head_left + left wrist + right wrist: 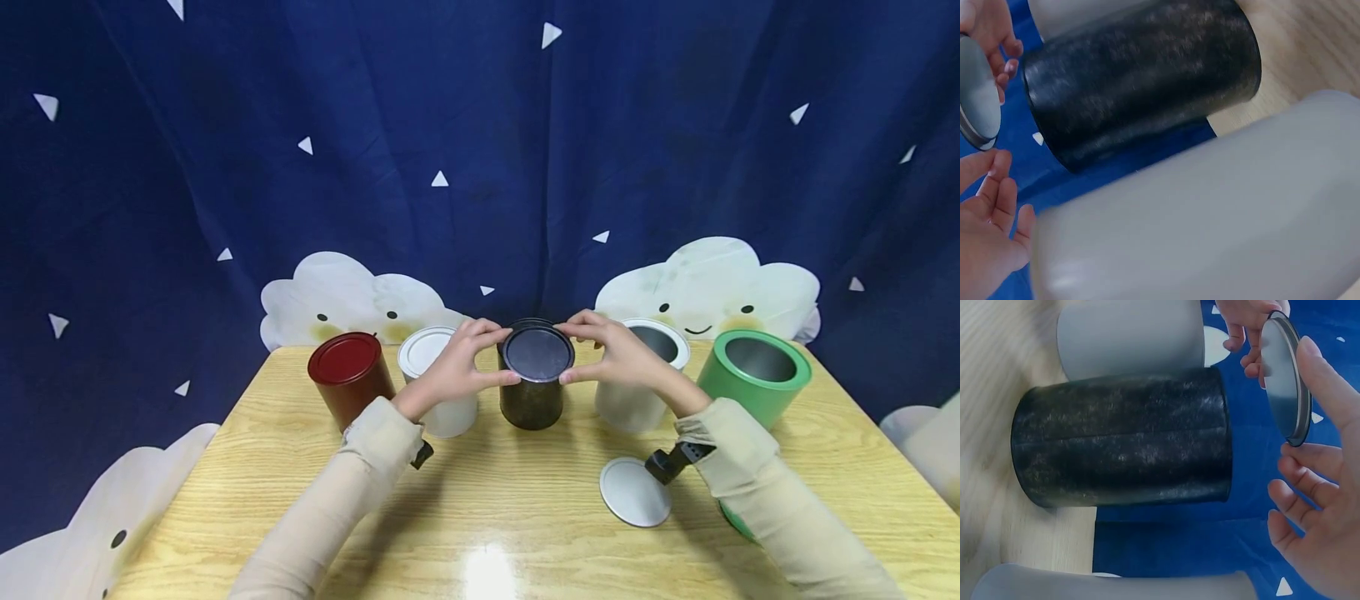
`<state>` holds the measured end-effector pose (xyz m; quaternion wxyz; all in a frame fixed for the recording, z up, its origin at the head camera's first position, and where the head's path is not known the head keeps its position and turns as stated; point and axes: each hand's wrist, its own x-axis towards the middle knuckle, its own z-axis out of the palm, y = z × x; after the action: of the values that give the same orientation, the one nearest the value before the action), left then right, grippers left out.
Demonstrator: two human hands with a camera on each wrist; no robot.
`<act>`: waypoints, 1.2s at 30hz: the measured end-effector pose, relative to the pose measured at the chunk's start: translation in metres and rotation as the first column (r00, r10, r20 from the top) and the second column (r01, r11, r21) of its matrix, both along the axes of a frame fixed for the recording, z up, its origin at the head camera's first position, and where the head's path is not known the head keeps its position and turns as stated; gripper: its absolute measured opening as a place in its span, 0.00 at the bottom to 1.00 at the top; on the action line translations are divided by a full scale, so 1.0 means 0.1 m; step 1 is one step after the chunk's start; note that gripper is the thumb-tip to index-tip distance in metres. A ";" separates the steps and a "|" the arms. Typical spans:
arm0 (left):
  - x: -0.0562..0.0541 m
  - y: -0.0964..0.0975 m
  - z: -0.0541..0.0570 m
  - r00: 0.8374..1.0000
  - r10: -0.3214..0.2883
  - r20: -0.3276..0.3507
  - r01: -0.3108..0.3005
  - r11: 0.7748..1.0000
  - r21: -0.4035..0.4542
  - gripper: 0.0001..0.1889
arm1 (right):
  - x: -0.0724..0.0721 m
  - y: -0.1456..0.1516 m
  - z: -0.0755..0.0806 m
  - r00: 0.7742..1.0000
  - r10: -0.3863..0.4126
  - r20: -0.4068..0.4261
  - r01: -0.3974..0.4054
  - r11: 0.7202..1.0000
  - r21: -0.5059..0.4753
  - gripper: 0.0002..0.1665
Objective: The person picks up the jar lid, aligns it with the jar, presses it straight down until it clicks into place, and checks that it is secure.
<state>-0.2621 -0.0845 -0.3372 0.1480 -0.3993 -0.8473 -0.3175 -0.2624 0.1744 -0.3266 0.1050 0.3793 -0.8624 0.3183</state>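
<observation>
Between both hands is a round black lid (pixel 537 353), its underside pale metal in the wrist views. My left hand (pixel 457 367) pinches its left edge between thumb and fingers. On the opposite edge, my right hand (pixel 621 357) pinches it the same way. Below the lid stands a scuffed black can (pixel 531 407), upright on the table. Both wrist views show a gap between the lid and the can's rim (pixel 1229 434). A lidded white can (pixel 453 414) stands by my left hand, and an uncovered white can (pixel 630 406) is behind my right hand.
A dark red can (pixel 358 402) with its lid on stands far left on the wooden table (pixel 480 508). At right is an uncovered green can (pixel 738 390). A silver-white lid (pixel 633 493) lies in front; my right sleeve partly hides a green lid (pixel 737 522). A blue curtain (pixel 450 225) hangs behind.
</observation>
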 end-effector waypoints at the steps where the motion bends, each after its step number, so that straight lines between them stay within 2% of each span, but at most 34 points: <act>1: -0.03 0.00 0.00 1.000 0.002 0.011 -0.002 1.000 -0.009 0.31 | -0.03 0.00 -0.01 1.000 -0.002 0.009 0.002 1.000 0.004 0.39; 8: -0.21 0.03 0.01 0.996 0.062 0.056 -0.054 0.989 -0.136 0.32 | -0.25 0.01 -0.05 0.998 -0.017 0.062 0.015 0.999 0.038 0.39; 17: -0.34 0.07 0.06 0.983 0.161 0.092 -0.124 0.940 -0.317 0.35 | -0.44 0.00 -0.10 0.998 -0.032 0.056 0.027 0.996 0.082 0.40; 24: -0.41 0.07 0.07 0.972 0.195 0.129 -0.134 0.918 -0.373 0.35 | -0.49 -0.03 -0.09 0.994 -0.059 0.097 0.045 0.989 0.140 0.40; 36: -0.43 0.07 0.07 0.959 0.208 0.194 -0.115 0.908 -0.404 0.33 | -0.50 -0.01 -0.08 0.991 -0.043 0.126 0.013 0.973 0.229 0.40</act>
<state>-0.3055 -0.0777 -0.3306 -0.0086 -0.3087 -0.9350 -0.1745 -0.3122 0.1732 -0.3344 0.0090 0.3550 -0.9035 0.2400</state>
